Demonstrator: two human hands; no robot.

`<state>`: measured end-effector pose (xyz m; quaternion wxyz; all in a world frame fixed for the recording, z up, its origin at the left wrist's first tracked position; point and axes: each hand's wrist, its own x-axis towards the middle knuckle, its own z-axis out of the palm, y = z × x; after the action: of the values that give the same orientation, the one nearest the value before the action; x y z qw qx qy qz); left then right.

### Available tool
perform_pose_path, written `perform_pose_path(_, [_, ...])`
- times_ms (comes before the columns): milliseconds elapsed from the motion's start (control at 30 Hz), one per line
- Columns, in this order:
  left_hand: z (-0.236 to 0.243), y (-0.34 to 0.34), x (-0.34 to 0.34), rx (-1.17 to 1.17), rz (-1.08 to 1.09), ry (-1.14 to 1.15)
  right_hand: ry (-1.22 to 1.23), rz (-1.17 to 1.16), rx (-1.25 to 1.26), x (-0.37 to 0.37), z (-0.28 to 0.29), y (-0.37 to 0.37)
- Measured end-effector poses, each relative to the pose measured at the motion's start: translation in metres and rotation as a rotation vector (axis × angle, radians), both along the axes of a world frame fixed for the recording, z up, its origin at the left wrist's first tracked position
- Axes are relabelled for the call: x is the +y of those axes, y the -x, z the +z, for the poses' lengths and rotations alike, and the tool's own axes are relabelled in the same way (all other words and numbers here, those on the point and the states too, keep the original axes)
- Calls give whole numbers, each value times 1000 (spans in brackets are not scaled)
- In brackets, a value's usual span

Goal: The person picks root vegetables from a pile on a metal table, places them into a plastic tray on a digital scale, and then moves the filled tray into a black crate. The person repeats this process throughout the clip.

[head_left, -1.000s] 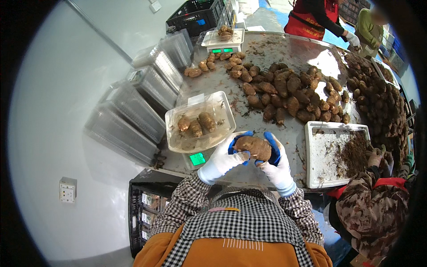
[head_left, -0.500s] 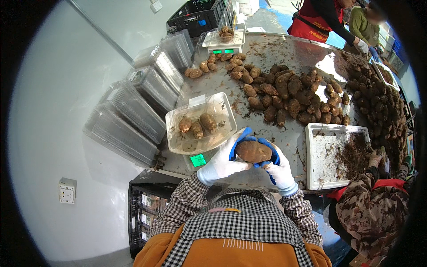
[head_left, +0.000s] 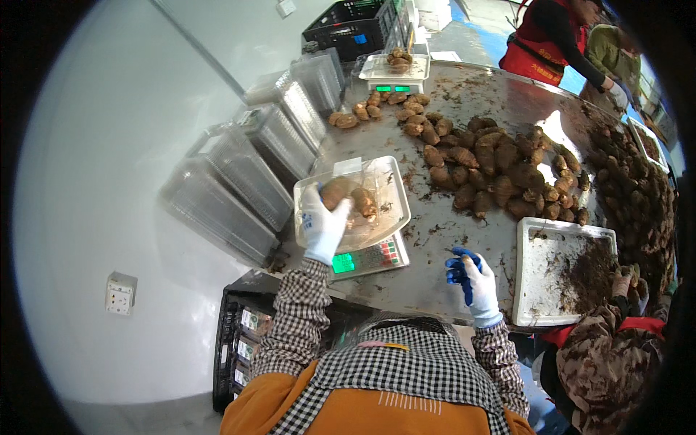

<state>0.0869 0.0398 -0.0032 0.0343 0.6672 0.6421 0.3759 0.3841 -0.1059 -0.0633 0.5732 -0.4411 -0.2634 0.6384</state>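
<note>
Though both gripped it earlier, only the left hand [head_left: 324, 223] now clasps the tuber [head_left: 334, 192] over the tray [head_left: 396, 205], fingers wrapped around; the right hand [head_left: 475, 280] hovers apart, fingers half-curled.

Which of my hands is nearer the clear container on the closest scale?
Left. Your left hand is at the clear container, over its left side; your right hand hangs apart, off to its right.

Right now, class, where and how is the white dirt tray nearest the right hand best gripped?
Probably the left rim of the white tray, coming from the left: that raised edge faces the right hand, and dirt heaps toward the opposite side.
</note>
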Motion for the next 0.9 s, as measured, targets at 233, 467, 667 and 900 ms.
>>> perform_pose_path(233, [13, -16, -1, 222, -84, -50, 140, -10, -260, 17, -20, -19])
perform_pose_path(467, [16, -37, -30, -174, -442, -127, 148, -215, -1410, 122, -58, -66])
perform_pose_path(667, [14, -62, -61, -217, -731, 72, 466, -41, -1278, 172, -77, -68])
perform_pose_path(900, [-25, -80, -69, -975, -579, 844, -251, -28, 196, 87, -55, -33])
